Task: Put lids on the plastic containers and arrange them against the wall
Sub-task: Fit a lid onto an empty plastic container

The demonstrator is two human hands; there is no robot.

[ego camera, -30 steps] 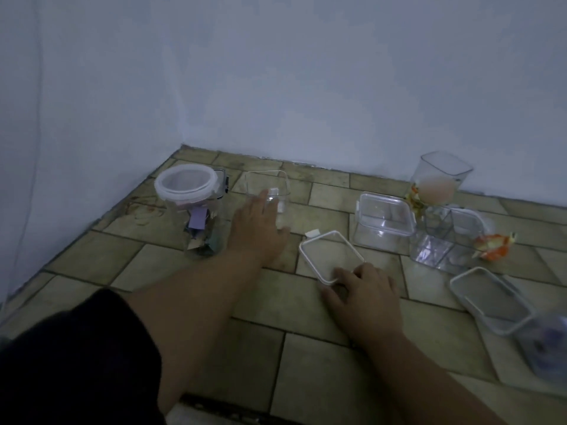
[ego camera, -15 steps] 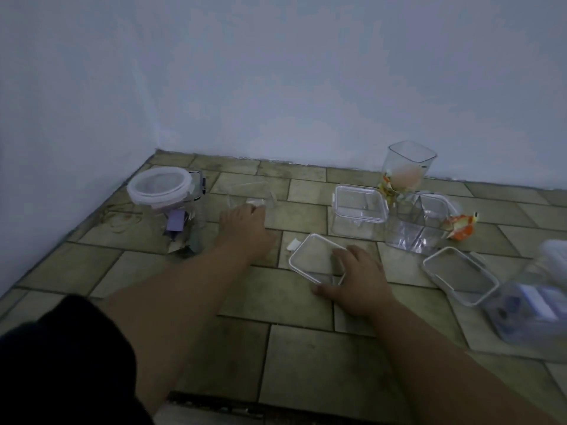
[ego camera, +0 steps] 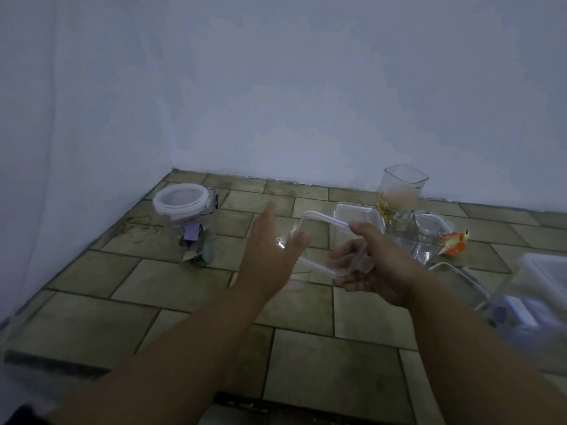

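Both your hands have lifted off the floor: your left hand (ego camera: 270, 256) cups one clear container (ego camera: 294, 240), your right hand (ego camera: 372, 265) pinches one lid (ego camera: 325, 222) over it. Beyond your fingers, one lidded jar (ego camera: 184, 207) and one tall open container (ego camera: 402, 188) stand by the wall (ego camera: 276, 102).

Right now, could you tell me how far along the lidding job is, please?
Early. Done: only the round container near the corner wears a lid. In hand: the right hand holds a clear lid above the floor, the left hand steadying something clear beside it. Left: the open tub, tall cup and the rest, unlidded and scattered.
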